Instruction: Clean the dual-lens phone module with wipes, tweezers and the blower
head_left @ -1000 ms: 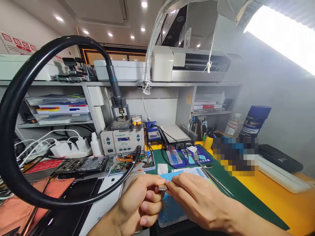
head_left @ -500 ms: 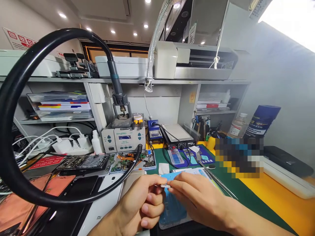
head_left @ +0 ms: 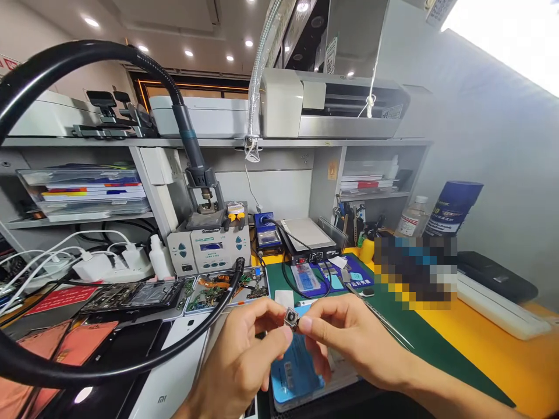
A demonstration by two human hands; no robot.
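Observation:
A small square camera module (head_left: pixel 291 317) with a dark round lens faces up between my hands. My left hand (head_left: pixel 251 349) pinches it from the left between thumb and forefinger. On the other side, the thumb and fingers of my right hand (head_left: pixel 349 337) close on its right edge. Both hands hover over a blue-topped flat case (head_left: pixel 294 372), which they partly cover. The lower fingers of my right hand hang over that case.
A black hose (head_left: pixel 144 364) loops across the left side, over phones and a white Xiaomi device (head_left: pixel 170 372). Behind are a hot-air station (head_left: pixel 212 250), a tray of circuit boards (head_left: pixel 262 299) and a heating plate (head_left: pixel 310 238). Long tweezers (head_left: pixel 388 326) lie right on the green mat (head_left: pixel 437 355).
The small part has turned so its lens now shows. My left thumb has come to the front, and my right fingers have shifted from covering the part to its right edge.

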